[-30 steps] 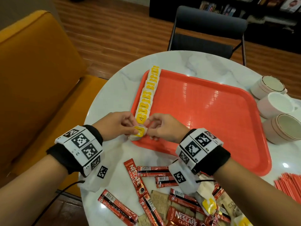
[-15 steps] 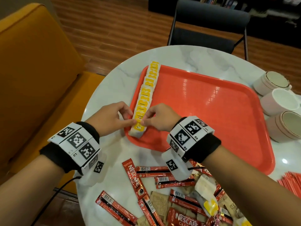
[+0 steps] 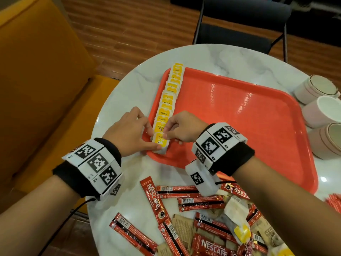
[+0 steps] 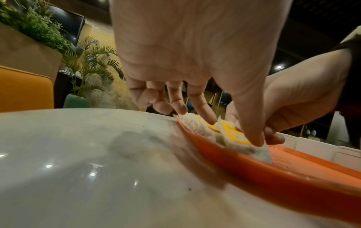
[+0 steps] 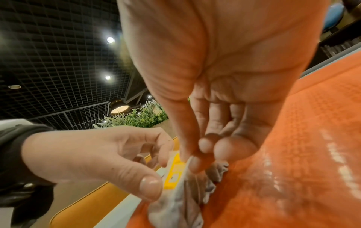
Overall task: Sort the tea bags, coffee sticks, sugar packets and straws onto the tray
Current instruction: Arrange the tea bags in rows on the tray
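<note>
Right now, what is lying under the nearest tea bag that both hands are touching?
The nearest tea bag lies on the left edge of the orange tray, last in the row. The left hand and right hand pinch it. What lies directly beneath is covered.

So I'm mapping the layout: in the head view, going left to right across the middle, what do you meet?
Orange seat → left hand → row of tea bags → right hand → red tray → cups.
</note>
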